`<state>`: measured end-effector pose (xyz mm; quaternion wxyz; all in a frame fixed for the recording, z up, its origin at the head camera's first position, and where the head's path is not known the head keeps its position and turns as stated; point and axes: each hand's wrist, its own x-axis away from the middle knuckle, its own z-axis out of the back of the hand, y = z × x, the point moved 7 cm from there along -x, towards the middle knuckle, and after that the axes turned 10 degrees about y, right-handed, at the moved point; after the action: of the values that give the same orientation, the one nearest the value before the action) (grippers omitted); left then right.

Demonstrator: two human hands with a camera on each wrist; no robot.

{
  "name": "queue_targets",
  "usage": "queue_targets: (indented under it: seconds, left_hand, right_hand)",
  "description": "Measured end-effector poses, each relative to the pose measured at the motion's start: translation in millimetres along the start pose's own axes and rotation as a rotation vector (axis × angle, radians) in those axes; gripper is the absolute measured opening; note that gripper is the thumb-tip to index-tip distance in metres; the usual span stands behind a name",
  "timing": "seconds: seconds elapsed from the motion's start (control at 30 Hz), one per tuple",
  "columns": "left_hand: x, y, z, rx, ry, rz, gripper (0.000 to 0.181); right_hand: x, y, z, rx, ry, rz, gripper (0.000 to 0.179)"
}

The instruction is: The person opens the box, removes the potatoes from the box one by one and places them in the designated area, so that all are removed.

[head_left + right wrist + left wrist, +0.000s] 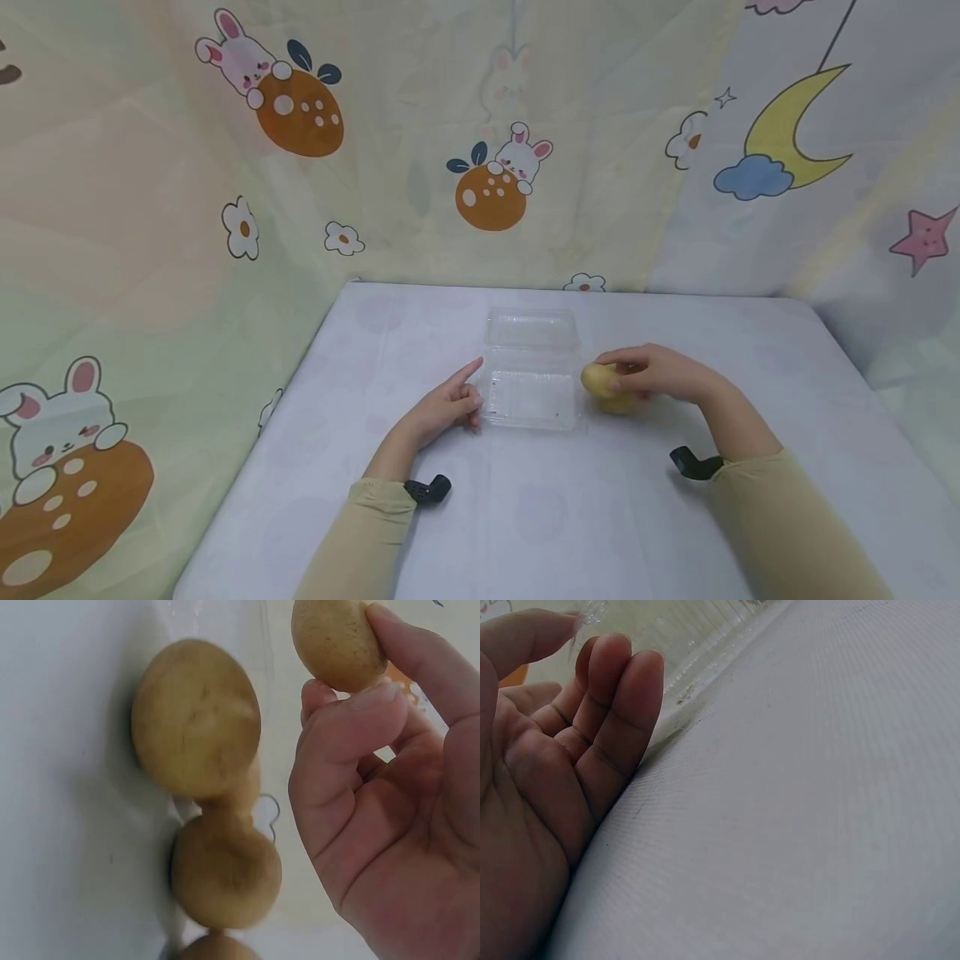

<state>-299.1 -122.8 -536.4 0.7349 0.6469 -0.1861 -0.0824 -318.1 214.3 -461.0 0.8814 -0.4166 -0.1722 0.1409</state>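
An opened clear plastic clamshell box (531,400) lies on the table, its lid half (531,329) folded back on the far side. At its left edge is my left hand (442,411), index finger stretched toward the rim and the other fingers loosely bent. In the left wrist view, fingertips (646,667) overlap the clear plastic. My right hand (663,372), just right of the box, pinches a potato (337,645) between thumb and fingers. More potatoes (196,718) lie on the table beneath and beside that hand; the head view shows them partly hidden behind it.
A white cloth covers the table (540,517). Behind it and at the sides hangs a curtain (405,108) printed with rabbits, flowers and a moon. Each wrist carries a small black camera (427,490).
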Motion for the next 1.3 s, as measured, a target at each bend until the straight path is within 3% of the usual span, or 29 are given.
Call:
queue_targets:
  seconds: [0.23,0.47,0.63,0.87,1.3]
  left_hand:
    - [3.2,6.8,-2.5,-0.023,0.009,-0.012,0.073]
    - [3.8,7.7,-2.7,-0.032,0.020,-0.007,0.072]
    - [3.3,7.0,-2.3,-0.044,0.025,-0.009,0.072]
    - [4.0,8.6,-2.7,-0.045,0.023,-0.020,0.073]
    - [3.3,6.5,-2.2,-0.028,0.024,-0.003,0.071]
  right_hand:
    - [22.6,17,18,0.010,0.079,-0.045,0.052]
    - [42.0,41,31,-0.011,0.129,-0.032,0.053]
    - [53.1,55,37,0.007,0.153,-0.077,0.059]
    - [60.7,66,35,0.027,0.150,-0.065,0.048]
    - [64.7,68,28,0.042,0.164,-0.053,0.051]
